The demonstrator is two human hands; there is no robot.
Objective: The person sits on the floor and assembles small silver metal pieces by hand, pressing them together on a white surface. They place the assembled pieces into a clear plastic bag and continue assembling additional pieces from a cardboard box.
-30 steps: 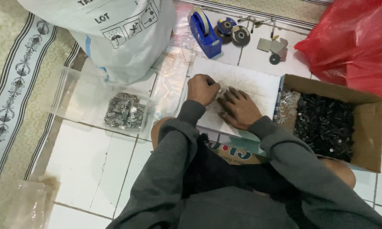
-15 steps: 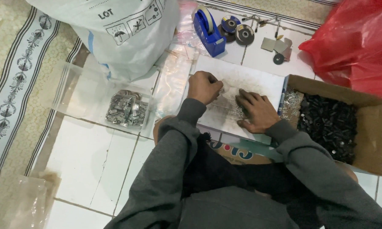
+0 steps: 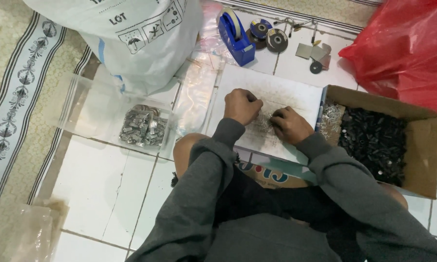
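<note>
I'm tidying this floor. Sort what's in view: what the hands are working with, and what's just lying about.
In use:
left hand and right hand, both curled over small metal bits
white board under them
cardboard box of black parts, beside the right hand

Lying about:
blue tape dispenser
discs
red bag
white sack
clear tray of metal pieces

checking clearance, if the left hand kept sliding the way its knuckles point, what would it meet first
Probably the blue tape dispenser beyond the far edge of the white board; the left hand points up-frame across bare board, though its exact heading is hard to judge.
</note>
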